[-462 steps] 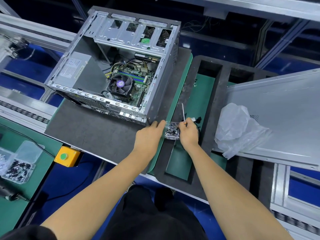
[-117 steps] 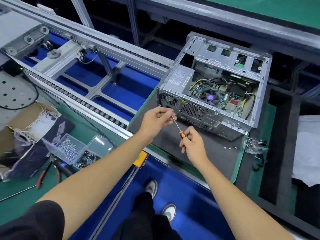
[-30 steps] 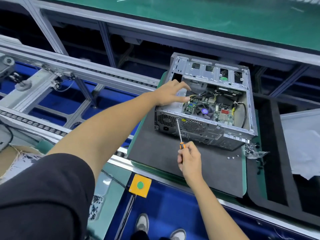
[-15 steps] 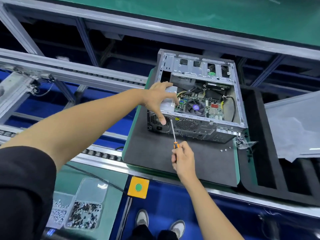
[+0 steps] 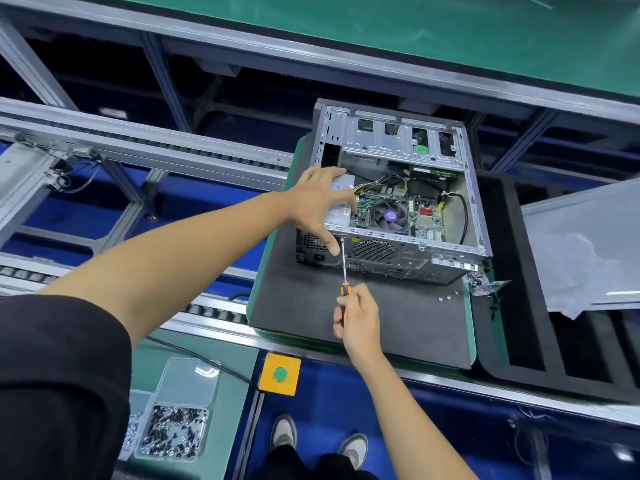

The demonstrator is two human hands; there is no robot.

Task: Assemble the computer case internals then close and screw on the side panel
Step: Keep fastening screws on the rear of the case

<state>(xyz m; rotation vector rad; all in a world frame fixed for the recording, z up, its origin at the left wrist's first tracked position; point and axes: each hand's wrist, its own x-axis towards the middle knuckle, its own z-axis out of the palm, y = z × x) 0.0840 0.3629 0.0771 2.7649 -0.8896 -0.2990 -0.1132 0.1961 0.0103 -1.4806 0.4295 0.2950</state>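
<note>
Case sits open on the dark mat, centre-right of frame, open side up. Board, fan and cables visible inside; grey power supply in its left part.

Your left hand rests spread over the power supply, fingers straight across the top, thumb down on the rear face beside the screwdriver tip. It presses rather than grips.

Your right hand, lower centre, is curled round the handle of the screwdriver. The shaft points up to the rear wall of the case, tip at the top edge near the vent. Whether a screw sits on the tip: too small to tell.

Progress, as judged: you are on the internals, likely fixing the power supply from the back.

Left to do: the side panel lies apart at the right edge of frame, with clear plastic on it, not fitted. A few loose screws lie on the mat, beside a small bag. Closing and screwing the panel remain.
</note>
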